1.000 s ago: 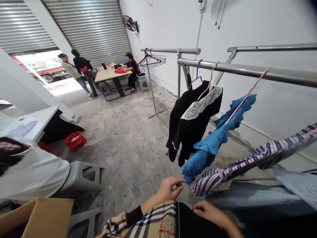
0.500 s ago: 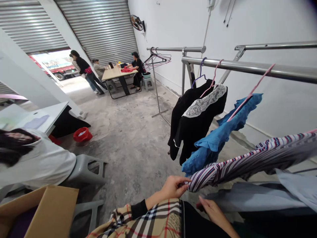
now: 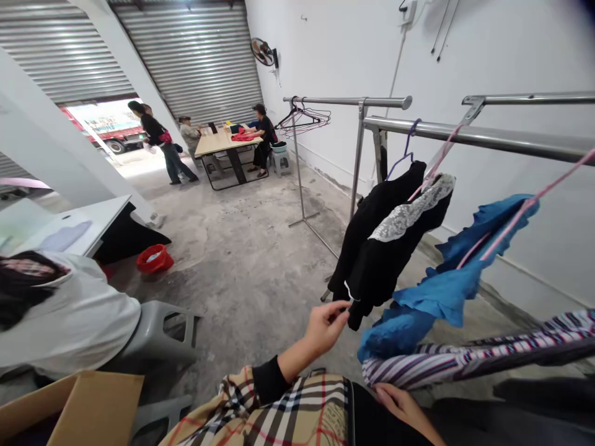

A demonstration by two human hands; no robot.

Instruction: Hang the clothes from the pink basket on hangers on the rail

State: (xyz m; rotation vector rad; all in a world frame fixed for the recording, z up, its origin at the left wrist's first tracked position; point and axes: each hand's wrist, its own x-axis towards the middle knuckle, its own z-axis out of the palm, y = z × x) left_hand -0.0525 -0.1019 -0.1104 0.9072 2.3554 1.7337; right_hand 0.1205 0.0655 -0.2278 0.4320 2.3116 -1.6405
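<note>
My left hand [image 3: 328, 328] is raised, its fingertips pinched together at the lower edge of a black blouse with a lace collar [image 3: 400, 254]. Whether they grip the cloth, I cannot tell. That blouse hangs from a steel clothes rail [image 3: 483, 136], beside a blue ruffled garment [image 3: 446, 291] on a pink hanger. Below them, a striped garment [image 3: 465, 362] hangs almost level. My right hand [image 3: 400, 409] lies low with its fingers extended, just under the striped cloth and on dark fabric. A plaid sleeve [image 3: 288, 409] covers my left arm.
A person in white [image 3: 60, 316] sits left on a grey plastic stool [image 3: 162, 334], near a cardboard box [image 3: 88, 409] and a red basin [image 3: 154, 259]. A second rail [image 3: 348, 100] stands ahead on the concrete floor. Several people work far off at a wooden table [image 3: 227, 142].
My left hand has risen from the striped garment to the black blouse's lower edge. The striped garment now hangs lower, and my right hand has moved slightly down and left. The hanging clothes sit further right.
</note>
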